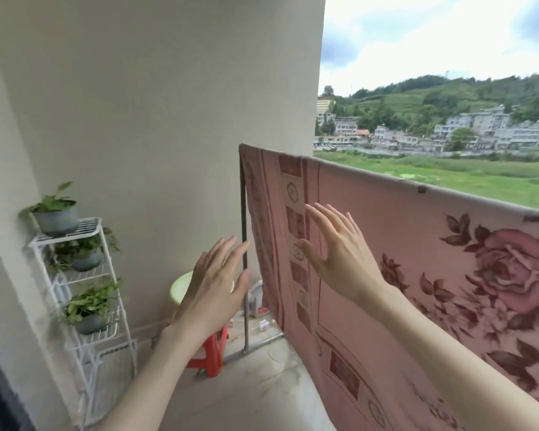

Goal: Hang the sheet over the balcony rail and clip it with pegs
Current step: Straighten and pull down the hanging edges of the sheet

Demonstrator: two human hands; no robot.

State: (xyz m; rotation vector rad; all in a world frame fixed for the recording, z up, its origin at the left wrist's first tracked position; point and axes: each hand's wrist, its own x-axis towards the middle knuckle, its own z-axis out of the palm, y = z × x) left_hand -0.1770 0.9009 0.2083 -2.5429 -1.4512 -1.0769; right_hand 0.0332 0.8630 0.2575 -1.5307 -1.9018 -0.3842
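A pink sheet [402,244] with dark red roses and a patterned border hangs draped over the balcony rail [242,213], running from the rail's left end post off to the right edge. My right hand [333,253] is open with fingers spread, in front of the sheet's bordered left part, close to the cloth. My left hand [215,284] is open too, held in the air just left of the rail post, holding nothing. A small dark mark [422,190] sits on the sheet's top edge; I cannot tell if it is a peg.
A white wire plant stand [84,293] with three potted plants stands against the wall at the left. A red stool [210,356] with a light green basin [181,287] on it sits in the corner behind my left hand. Small litter lies on the floor by the rail's foot.
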